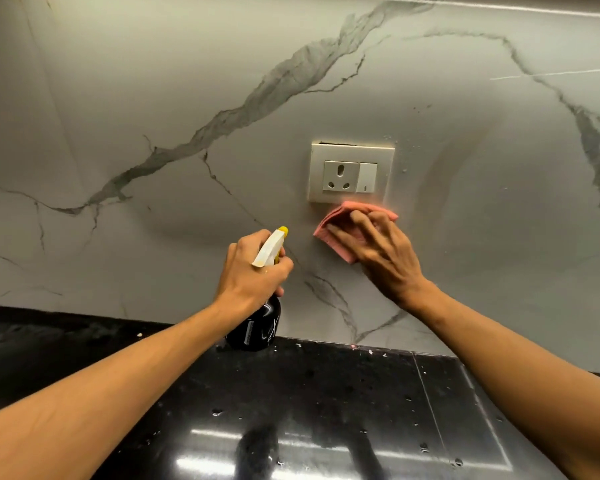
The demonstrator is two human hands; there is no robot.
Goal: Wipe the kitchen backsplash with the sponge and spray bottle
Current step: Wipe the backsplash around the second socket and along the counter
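Observation:
The backsplash [187, 98] is white marble with grey veins. My right hand [383, 251] presses a folded pink sponge cloth [329, 225] flat against it, just under the wall socket. My left hand [253, 271] grips a spray bottle [262, 327] with a black body and a white and yellow trigger head. Its nozzle points at the wall, left of the cloth. The bottle's lower body hangs just above the counter's back edge.
A cream socket and switch plate [351, 173] sits on the wall directly above the cloth. Small droplets dot the wall to its right. A glossy black counter [326, 410] with crumbs and specks runs below the wall.

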